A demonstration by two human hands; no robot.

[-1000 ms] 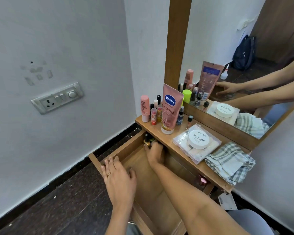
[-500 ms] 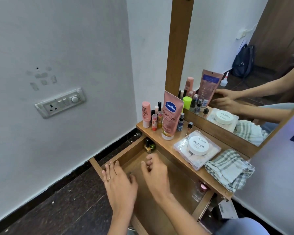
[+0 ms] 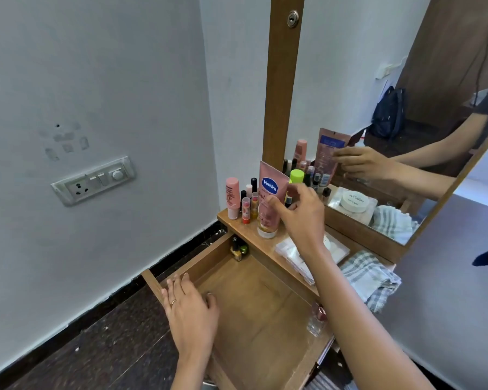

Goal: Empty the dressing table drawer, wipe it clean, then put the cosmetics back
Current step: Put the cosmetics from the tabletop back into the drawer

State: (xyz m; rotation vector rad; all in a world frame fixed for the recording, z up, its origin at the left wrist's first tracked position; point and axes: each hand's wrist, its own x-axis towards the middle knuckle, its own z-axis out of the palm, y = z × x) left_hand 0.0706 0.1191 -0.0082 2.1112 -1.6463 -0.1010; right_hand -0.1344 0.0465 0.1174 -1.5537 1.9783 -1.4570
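Where the Vaseline tube [image 3: 266, 194] stands, right grip [image 3: 302, 218] hovers just beside it.

Both hands in frame, well apart.
Left hand [image 3: 190, 308], lower centre: palm down, fingers straight, slightly spread. Right hand [image 3: 299, 218], centre: raised, back to camera, fingers loosely curled, thumb out left; contents of grip not discernible. Right forearm [image 3: 358, 319] runs up from lower right.
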